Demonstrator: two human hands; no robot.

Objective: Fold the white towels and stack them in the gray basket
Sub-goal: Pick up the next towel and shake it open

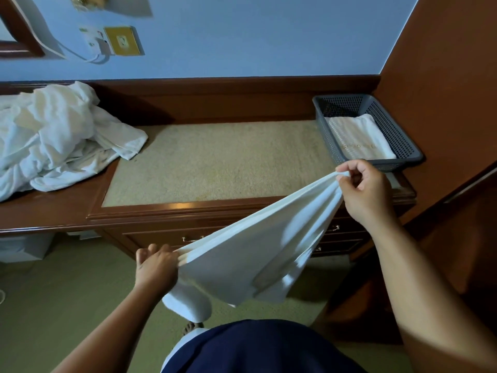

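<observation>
Wooden dresser [166, 211] with a beige top: a basket [403, 142] at its right end holds one folded towel [360, 138], an unfolded pile [53, 138] at its left. In front, left hand [156, 267] and right hand [368, 192] each pinch a towel [255, 251], stretched diagonally; the right hand is nearer the basket.

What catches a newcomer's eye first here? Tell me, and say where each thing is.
A white towel hangs stretched in mid-air between the left hand, low in front of the dresser, and the right hand, raised near the gray basket. That basket sits at the dresser's right end with a folded towel inside. A rumpled heap of towels lies at the far left.
</observation>
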